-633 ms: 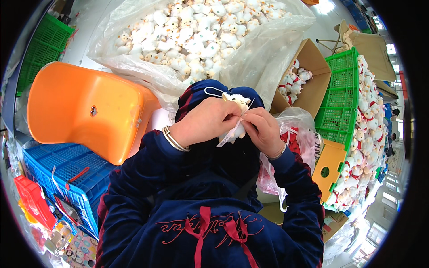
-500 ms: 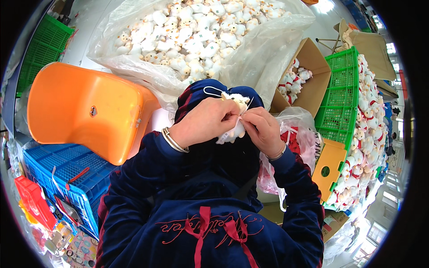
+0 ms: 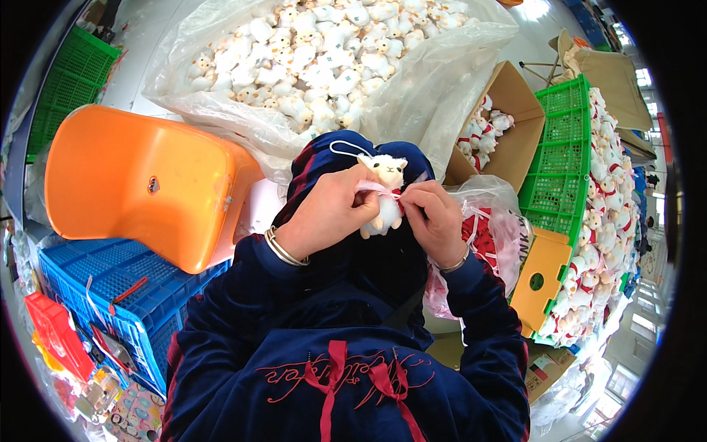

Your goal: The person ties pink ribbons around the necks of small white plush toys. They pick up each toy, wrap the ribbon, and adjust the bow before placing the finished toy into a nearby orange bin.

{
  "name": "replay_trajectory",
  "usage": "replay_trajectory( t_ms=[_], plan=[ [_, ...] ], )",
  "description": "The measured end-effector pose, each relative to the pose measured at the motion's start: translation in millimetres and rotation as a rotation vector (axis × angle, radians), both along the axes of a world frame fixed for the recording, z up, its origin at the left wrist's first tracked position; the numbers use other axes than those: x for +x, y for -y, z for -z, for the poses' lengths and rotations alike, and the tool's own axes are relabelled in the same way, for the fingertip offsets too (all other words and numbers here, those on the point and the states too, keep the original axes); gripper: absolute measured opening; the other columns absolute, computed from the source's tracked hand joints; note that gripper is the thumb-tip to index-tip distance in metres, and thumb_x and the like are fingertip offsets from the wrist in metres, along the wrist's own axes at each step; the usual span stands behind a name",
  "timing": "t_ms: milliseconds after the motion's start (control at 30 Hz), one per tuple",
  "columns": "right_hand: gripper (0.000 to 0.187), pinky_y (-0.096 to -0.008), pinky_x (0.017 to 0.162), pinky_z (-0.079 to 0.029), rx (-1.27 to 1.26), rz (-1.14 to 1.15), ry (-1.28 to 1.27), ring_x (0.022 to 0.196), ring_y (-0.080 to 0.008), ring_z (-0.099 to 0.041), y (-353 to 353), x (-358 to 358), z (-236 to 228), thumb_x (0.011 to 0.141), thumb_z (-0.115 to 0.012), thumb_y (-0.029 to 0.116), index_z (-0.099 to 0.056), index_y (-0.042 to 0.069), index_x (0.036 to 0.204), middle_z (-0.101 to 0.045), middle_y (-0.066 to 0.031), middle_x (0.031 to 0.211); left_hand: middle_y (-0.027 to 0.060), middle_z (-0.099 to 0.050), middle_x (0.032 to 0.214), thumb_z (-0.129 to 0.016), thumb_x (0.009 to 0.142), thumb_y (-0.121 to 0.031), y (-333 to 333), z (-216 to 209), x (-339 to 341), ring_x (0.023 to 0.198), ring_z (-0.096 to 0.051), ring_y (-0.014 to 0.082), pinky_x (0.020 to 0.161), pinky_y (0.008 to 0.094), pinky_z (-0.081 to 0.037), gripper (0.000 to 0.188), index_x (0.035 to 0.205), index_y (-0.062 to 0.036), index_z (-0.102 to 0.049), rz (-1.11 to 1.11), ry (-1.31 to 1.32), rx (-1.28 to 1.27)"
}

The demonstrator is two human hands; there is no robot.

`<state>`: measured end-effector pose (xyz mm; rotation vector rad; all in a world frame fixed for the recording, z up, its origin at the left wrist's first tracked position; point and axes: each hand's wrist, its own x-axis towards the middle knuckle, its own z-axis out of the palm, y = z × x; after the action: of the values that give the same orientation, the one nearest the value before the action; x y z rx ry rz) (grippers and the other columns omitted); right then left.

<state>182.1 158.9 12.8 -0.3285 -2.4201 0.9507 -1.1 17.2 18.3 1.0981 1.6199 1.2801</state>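
A small white plush sheep [image 3: 386,174] with a white hanging loop [image 3: 346,146] rests on my lap, its face toward me. Round its neck runs a pink ribbon [image 3: 378,187], with a bit of red at the neck. My left hand [image 3: 335,206] pinches one part of the ribbon at the left of the neck. On the other side my right hand [image 3: 434,221] is closed, thumb against forefinger, on the ribbon's right end by the neck. The fingertips partly cover that end.
Ahead lies a large clear plastic bag [image 3: 412,118] full of white plush toys. An orange chair [image 3: 132,177] and blue crate [image 3: 110,272] are at left. At right are a cardboard box [image 3: 519,110], a green crate [image 3: 560,155] beside dressed plush toys, and a bag of red ribbons [image 3: 501,243].
My hands have moved apart, drawing the ribbon out sideways. The sheep's face and body now show more fully between them.
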Motion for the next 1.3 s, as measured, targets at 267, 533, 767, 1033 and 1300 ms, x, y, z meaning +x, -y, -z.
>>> replay_trajectory(
  t_ms=[267,533,767,1033,1300],
  plan=[
    [0.009,-0.0305,0.081,-0.054,-0.542,0.192,-0.031,0.092,-0.0176,-0.068,15,-1,10,0.098,-0.06,-0.003,-0.065,0.0,0.105,-0.07,-0.0088,0.1,0.0068,-0.071,0.086,-0.051,0.103,-0.01,6,8,-8,0.077,-0.071,0.0139,0.073,0.0275,-0.059,0.019,0.108,0.0009,-0.066,-0.006,0.521,-0.041],
    [0.032,-0.0281,0.087,-0.05,-0.739,0.0,0.071,0.095,-0.0136,-0.063,-4,-8,-18,0.111,-0.047,0.018,-0.069,-0.002,0.102,-0.069,-0.0062,0.1,0.0083,-0.071,0.076,-0.049,0.111,-0.036,-3,-4,-17,0.06,-0.07,0.0155,0.059,0.0251,-0.058,0.045,0.094,-0.0004,-0.071,-0.057,0.72,-0.288],
    [0.011,-0.0298,0.088,-0.05,-0.539,-0.121,0.178,0.096,-0.0179,-0.062,3,-4,-24,0.094,-0.07,0.007,-0.069,0.001,0.103,-0.062,-0.0079,0.108,0.0046,-0.072,0.079,-0.072,0.1,-0.03,6,-10,-8,0.062,-0.067,0.0097,0.058,0.0216,-0.055,0.03,0.098,-0.0007,-0.071,0.011,0.518,-0.371],
    [0.025,-0.0292,0.088,-0.051,-0.51,-0.117,0.136,0.101,-0.0195,-0.061,27,3,-33,0.085,-0.077,-0.002,-0.066,0.004,0.107,-0.056,-0.0081,0.119,0.0024,-0.07,0.082,-0.066,0.104,-0.027,25,-5,0,0.07,-0.068,0.0102,0.066,0.0228,-0.054,0.026,0.099,-0.002,-0.069,0.028,0.615,-0.264],
    [0.017,-0.0334,0.096,-0.049,-0.442,-0.164,0.054,0.11,-0.0234,-0.059,37,9,-22,0.082,-0.077,-0.003,-0.068,0.004,0.095,-0.054,-0.0113,0.125,0.0052,-0.072,0.081,-0.06,0.108,-0.027,36,3,8,0.073,-0.07,0.0114,0.069,0.023,-0.053,0.03,0.094,-0.0019,-0.069,-0.036,0.661,-0.204]
  ],
)
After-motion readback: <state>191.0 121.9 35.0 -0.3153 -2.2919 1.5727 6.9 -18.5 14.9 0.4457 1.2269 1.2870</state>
